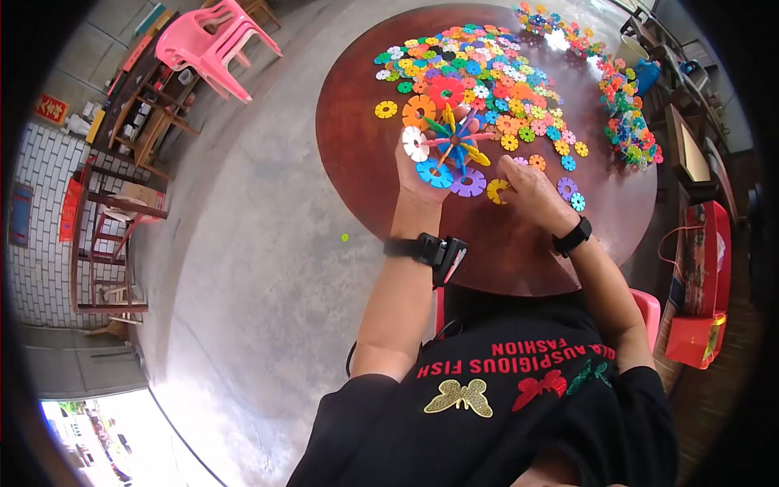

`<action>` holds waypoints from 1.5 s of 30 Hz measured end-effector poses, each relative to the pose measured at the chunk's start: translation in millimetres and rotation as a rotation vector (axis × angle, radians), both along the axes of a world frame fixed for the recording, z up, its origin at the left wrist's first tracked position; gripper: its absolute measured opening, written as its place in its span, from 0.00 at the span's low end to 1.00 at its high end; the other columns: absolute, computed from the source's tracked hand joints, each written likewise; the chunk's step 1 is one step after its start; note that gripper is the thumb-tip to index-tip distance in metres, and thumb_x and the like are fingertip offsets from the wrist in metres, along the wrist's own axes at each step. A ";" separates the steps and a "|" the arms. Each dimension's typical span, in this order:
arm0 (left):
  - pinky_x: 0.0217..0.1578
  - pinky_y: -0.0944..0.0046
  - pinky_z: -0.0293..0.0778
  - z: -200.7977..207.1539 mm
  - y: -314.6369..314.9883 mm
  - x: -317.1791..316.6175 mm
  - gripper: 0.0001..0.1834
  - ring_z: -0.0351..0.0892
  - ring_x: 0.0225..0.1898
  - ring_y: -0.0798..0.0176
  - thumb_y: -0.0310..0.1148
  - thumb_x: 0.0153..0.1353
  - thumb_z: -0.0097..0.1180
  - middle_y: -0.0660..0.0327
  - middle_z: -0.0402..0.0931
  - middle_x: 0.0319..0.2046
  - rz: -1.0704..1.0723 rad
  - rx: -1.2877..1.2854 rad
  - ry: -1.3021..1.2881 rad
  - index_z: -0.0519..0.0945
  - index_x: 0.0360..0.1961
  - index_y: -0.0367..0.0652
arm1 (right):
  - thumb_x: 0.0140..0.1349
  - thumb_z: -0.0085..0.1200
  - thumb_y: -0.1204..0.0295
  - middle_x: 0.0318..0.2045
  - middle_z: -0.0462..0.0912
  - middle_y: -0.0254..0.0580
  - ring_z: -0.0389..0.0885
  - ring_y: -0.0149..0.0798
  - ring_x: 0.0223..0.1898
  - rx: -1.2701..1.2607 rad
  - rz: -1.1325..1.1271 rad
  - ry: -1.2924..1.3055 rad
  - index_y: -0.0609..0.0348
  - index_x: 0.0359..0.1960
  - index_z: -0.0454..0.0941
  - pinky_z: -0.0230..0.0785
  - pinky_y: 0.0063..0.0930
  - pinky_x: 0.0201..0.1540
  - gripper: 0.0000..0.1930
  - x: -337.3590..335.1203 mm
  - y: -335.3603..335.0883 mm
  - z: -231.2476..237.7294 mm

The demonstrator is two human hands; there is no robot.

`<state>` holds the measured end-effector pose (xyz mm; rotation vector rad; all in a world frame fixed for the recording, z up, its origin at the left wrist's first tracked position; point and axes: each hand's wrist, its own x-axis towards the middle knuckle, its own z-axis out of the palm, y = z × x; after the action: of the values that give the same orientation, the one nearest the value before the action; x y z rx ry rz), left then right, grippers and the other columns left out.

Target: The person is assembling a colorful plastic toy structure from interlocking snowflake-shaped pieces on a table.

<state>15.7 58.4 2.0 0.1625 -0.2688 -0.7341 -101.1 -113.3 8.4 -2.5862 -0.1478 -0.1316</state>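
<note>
My left hand is closed around an assembly of notched plastic discs, a spoked cluster with blue, green, pink and yellow pieces. Larger discs ring its outer side, among them a white disc, an orange disc, a red disc, a blue disc and a purple disc. Just right of it, my right hand pinches a yellow disc between thumb and finger. That disc appears apart from the purple one. Part of the assembly hides my left fingers.
Loose coloured discs cover much of the round brown table. Joined disc builds line its far right edge. One small disc lies on the floor. Pink stacked chairs stand far left; a red gift bag stands right.
</note>
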 end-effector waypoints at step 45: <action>0.42 0.59 0.77 26.2 -26.4 -49.1 0.16 0.79 0.39 0.60 0.33 0.62 0.48 0.58 0.76 0.36 -0.442 0.475 -0.330 0.69 0.49 0.40 | 0.53 0.52 0.73 0.26 0.70 0.45 0.72 0.49 0.32 -0.036 0.422 -0.340 0.65 0.26 0.72 0.64 0.38 0.36 0.06 1.5 -22.9 125.6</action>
<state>-33.4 32.1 28.2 0.6947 -0.4494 -1.2060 -99.6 -136.2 134.0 -2.4841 -0.8169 -0.4120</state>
